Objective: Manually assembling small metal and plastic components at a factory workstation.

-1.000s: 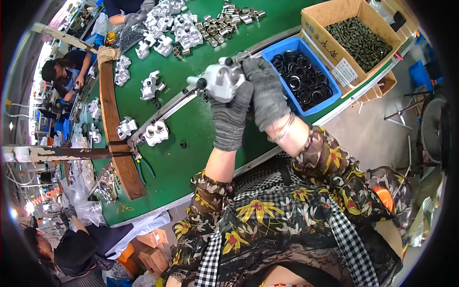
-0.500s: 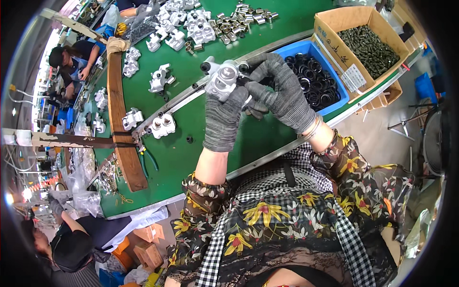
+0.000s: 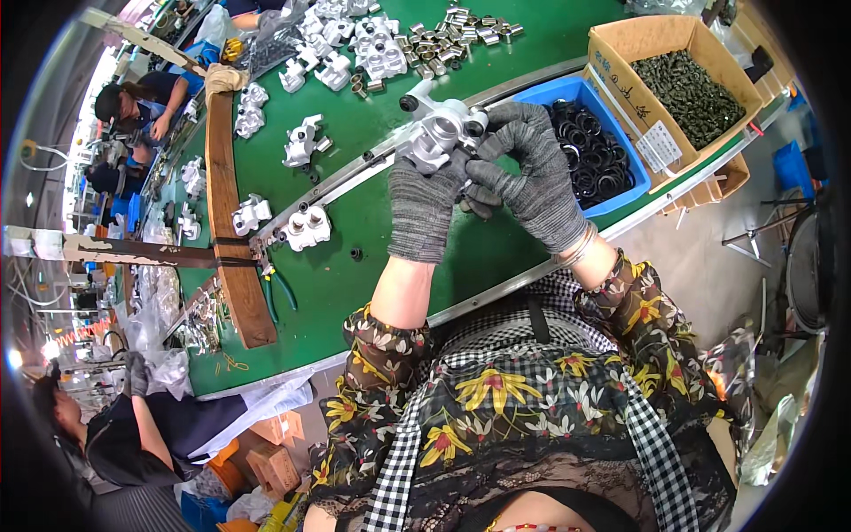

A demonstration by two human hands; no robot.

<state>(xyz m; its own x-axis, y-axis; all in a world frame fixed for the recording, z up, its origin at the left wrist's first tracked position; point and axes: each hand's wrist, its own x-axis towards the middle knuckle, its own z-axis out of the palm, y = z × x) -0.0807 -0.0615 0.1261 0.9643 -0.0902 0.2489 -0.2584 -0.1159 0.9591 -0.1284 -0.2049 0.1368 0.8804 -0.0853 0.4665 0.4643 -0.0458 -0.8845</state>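
A silver brake caliper (image 3: 441, 130) is held up over the green table, its round bore facing up. My left hand (image 3: 424, 206), in a grey knit glove, is closed around its lower left side. My right hand (image 3: 534, 182), gloved alike, bends its fingers against the caliper's right end, beside a black rubber boot (image 3: 475, 122). Its fingertips are partly hidden there, so any small part between them does not show. Close to the right hand stands a blue bin (image 3: 640, 182) of black rubber rings (image 3: 589, 151). Another caliper (image 3: 307, 228) lies left of my hands.
More calipers (image 3: 381, 49) and metal piston cups (image 3: 434, 55) are heaped at the back. A cardboard box (image 3: 612, 44) holds small dark parts. A metal rail (image 3: 355, 168) crosses the table. Pliers (image 3: 282, 288) lie by a wooden bar (image 3: 232, 293). Co-workers (image 3: 146, 115) sit at left.
The caliper has tilted and turned in my hands, bringing its bore more into view. Both hands shifted slightly right within the picture. At lower left a co-worker's arm moved.
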